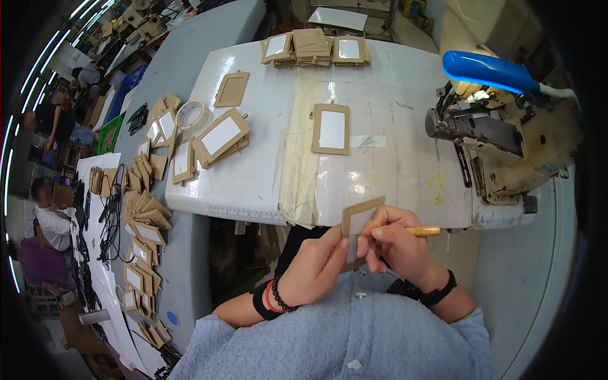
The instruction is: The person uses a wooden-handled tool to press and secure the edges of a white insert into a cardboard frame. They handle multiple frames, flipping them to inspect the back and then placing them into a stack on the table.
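Working a small tan leather frame piece with a clear window (359,217), held just above the near edge of the white worktable (405,164).

Left hand (316,265) pinches its lower edge; right hand (398,244) is closed round a wooden-handled tool (423,231) against it. Judged mid-step; next move calls for a steady pinch and controlled tool pressure.

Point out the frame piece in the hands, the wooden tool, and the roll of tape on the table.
Frame piece (361,214), head view, on its upper tan border.
Wooden tool (425,231), head view, on the handle end right of the fingers.
Roll of tape (204,114), head view, on its right rim.
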A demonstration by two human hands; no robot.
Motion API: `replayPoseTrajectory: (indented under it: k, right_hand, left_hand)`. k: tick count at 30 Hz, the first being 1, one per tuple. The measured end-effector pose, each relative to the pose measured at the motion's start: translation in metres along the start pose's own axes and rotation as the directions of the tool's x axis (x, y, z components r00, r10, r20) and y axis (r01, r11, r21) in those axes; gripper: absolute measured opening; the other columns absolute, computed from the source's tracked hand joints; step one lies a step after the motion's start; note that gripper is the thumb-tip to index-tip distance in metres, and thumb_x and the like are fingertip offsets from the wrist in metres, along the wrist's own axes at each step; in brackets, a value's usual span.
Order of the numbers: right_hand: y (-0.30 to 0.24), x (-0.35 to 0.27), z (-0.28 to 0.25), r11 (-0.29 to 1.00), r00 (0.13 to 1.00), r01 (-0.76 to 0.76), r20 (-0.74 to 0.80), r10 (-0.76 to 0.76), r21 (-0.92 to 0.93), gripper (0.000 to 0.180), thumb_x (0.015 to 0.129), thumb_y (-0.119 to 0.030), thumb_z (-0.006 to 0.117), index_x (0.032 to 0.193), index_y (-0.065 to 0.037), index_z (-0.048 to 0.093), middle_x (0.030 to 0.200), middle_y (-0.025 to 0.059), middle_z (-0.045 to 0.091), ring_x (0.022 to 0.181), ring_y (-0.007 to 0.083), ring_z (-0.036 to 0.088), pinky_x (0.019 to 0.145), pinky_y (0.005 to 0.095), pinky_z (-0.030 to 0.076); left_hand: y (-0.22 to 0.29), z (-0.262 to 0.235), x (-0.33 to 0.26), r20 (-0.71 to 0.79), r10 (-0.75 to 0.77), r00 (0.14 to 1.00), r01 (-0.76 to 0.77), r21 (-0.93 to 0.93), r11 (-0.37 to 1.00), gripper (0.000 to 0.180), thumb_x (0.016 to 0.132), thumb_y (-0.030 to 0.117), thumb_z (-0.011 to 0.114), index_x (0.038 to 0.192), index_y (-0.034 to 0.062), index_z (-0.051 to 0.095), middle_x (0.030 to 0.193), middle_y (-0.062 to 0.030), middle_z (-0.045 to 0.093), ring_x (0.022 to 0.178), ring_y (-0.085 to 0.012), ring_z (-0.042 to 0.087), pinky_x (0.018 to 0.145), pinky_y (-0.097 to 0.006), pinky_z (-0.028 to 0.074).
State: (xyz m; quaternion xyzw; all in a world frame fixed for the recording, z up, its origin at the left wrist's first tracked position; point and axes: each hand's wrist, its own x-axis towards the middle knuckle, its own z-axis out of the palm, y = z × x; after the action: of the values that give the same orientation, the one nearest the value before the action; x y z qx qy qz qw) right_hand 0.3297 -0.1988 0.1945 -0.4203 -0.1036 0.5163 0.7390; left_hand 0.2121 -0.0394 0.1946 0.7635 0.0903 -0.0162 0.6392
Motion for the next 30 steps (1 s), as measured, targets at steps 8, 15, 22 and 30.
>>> replayPoseTrajectory:
  k: [8, 15, 22, 30]
  right_hand:
    - [0.002, -0.023, -0.003, 0.760, 0.808, 0.490, -0.104, -0.580, -0.427, 0.022, 0.099, -0.019, 0.045, 0.097, 0.001, 0.054, 0.084, 0.0142, 0.066, 0.056, 0.0122, 0.061, 0.048, 0.0214, 0.044]
    - [0.010, -0.007, -0.002, 0.748, 0.811, 0.267, -0.278, -0.515, -0.608, 0.024, 0.095, -0.016, 0.058, 0.106, 0.005, 0.060, 0.086, 0.0057, 0.065, 0.074, 0.0065, 0.059, 0.065, 0.0186, 0.047]
    - [0.008, -0.008, 0.006, 0.786, 0.883, 0.177, -0.257, -0.393, -0.593, 0.023, 0.091, -0.012, 0.065, 0.103, 0.006, 0.060, 0.084, 0.0038, 0.065, 0.073, 0.0038, 0.058, 0.066, 0.0174, 0.048]
    - [0.010, -0.012, 0.012, 0.715, 0.853, 0.213, -0.231, -0.468, -0.666, 0.018, 0.089, -0.009, 0.066, 0.098, 0.005, 0.059, 0.084, 0.0040, 0.064, 0.072, 0.0038, 0.058, 0.066, 0.0177, 0.048]
  left_hand:
    - [-0.011, 0.002, 0.002, -0.032, -0.130, 0.991, 0.108, -0.382, 0.918, 0.028, 0.099, 0.014, 0.041, 0.117, -0.0041, 0.055, 0.087, -0.0062, 0.063, 0.078, -0.0078, 0.054, 0.070, -0.024, 0.045]
    - [-0.008, 0.000, 0.003, -0.001, -0.124, 0.992, 0.114, -0.388, 0.915, 0.029, 0.099, 0.014, 0.041, 0.117, -0.0043, 0.055, 0.091, -0.0048, 0.062, 0.082, -0.0064, 0.053, 0.073, -0.023, 0.045]
    - [-0.010, 0.000, 0.001, -0.005, -0.160, 0.987, 0.142, -0.432, 0.891, 0.027, 0.098, 0.012, 0.044, 0.114, -0.0053, 0.057, 0.087, -0.0043, 0.062, 0.077, -0.0056, 0.053, 0.068, -0.021, 0.045]
    - [-0.010, -0.003, 0.001, -0.038, -0.124, 0.992, 0.105, -0.332, 0.938, 0.025, 0.097, 0.011, 0.045, 0.109, -0.0057, 0.059, 0.080, -0.0038, 0.063, 0.073, -0.0050, 0.053, 0.066, -0.022, 0.045]
